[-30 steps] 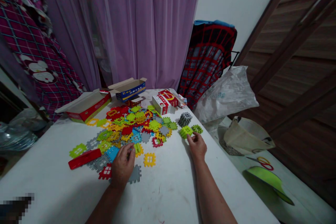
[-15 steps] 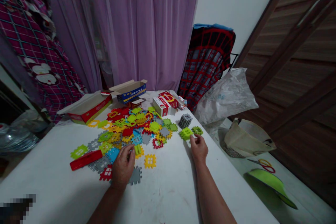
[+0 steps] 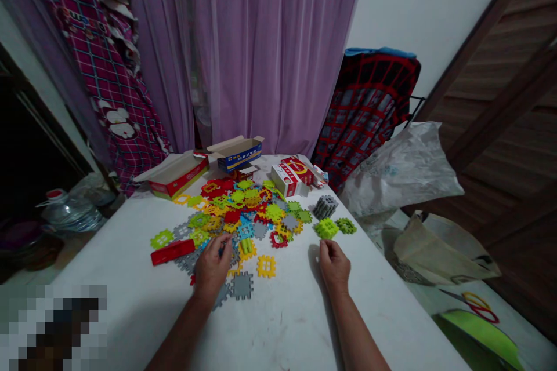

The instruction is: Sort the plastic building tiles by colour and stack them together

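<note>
My left hand (image 3: 212,264) is over the near edge of a mixed pile of plastic interlocking tiles (image 3: 243,194). Its fingers are loosely bent, with a gap between thumb and forefinger, and cover some tiles below. Beside it are a yellow window tile (image 3: 266,266), a grey square tile (image 3: 241,286) and a long red piece (image 3: 173,252). My right hand (image 3: 336,265) is curled closed on the table's right side, with no tile showing in it. Just beyond it sit a lime-green stack of tiles (image 3: 326,228), a darker green stack (image 3: 346,225) and a grey stack (image 3: 325,207).
At the table's back stand an open red-and-yellow box (image 3: 179,177), an open blue box (image 3: 241,155) and a red-and-white box (image 3: 290,177). Right of the table are a plastic bag (image 3: 404,162), a beige bag (image 3: 448,249) and red-handled scissors (image 3: 481,310). A water bottle (image 3: 72,211) stands left.
My right hand has drawn back from the lime-green stack, its fingers curling in. My left hand has shifted slightly left over the tiles, uncovering more of the grey square tile. The view has swung left.
</note>
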Motion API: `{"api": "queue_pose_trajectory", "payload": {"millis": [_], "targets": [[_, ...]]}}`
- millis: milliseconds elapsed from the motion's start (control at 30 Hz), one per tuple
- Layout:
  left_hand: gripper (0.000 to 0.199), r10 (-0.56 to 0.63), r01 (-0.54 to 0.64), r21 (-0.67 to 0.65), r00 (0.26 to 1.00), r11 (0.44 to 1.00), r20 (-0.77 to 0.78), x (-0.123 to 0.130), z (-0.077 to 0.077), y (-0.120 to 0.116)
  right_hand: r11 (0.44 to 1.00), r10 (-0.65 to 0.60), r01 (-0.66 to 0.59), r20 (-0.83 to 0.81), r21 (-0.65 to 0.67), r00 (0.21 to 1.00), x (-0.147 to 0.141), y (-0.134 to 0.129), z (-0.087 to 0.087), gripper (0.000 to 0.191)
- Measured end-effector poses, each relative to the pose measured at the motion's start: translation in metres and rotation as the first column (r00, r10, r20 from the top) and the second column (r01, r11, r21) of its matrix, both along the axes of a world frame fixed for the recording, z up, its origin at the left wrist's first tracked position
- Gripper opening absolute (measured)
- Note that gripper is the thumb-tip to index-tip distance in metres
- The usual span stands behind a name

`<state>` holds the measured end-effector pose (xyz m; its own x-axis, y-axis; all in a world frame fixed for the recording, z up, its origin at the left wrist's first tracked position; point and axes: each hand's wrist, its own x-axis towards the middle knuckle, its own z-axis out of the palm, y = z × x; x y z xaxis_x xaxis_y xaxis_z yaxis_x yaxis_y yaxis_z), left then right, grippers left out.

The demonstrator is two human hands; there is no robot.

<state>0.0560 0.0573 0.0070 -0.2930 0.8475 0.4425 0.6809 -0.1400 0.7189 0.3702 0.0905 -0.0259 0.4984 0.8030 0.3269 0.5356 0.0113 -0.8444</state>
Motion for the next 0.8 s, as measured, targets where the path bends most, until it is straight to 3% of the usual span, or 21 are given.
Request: {"api": "queue_pose_trajectory", "payload": {"millis": [200, 333, 600, 800], "targets": [[0.022, -0.031, 0.026, -0.084, 0.998, 0.996, -0.057, 0.005, 0.008, 0.007, 0.984, 0.177, -0.177, 0.021, -0.014, 0.984, -0.035, -0.011, -0.001, 0.045], [0.022, -0.014, 0.003, -0.083, 0.991, 0.997, -0.135, -0.003, 0.011, 0.008, 0.961, 0.275, -0.273, 0.042, -0.050, 0.960, -0.043, -0.014, -0.004, 0.042], [0.021, 0.057, -0.073, -0.055, 0.969, 0.996, -0.241, -0.042, 0.017, 0.010, 0.958, 0.271, -0.267, 0.022, -0.108, 0.962, -0.041, -0.010, -0.001, 0.043], [0.021, -0.092, 0.059, -0.104, 0.931, 0.993, -0.352, -0.022, 0.032, 0.033, 0.973, 0.209, -0.212, -0.045, -0.085, 0.977, -0.044, 0.001, 0.004, 0.045]]}}
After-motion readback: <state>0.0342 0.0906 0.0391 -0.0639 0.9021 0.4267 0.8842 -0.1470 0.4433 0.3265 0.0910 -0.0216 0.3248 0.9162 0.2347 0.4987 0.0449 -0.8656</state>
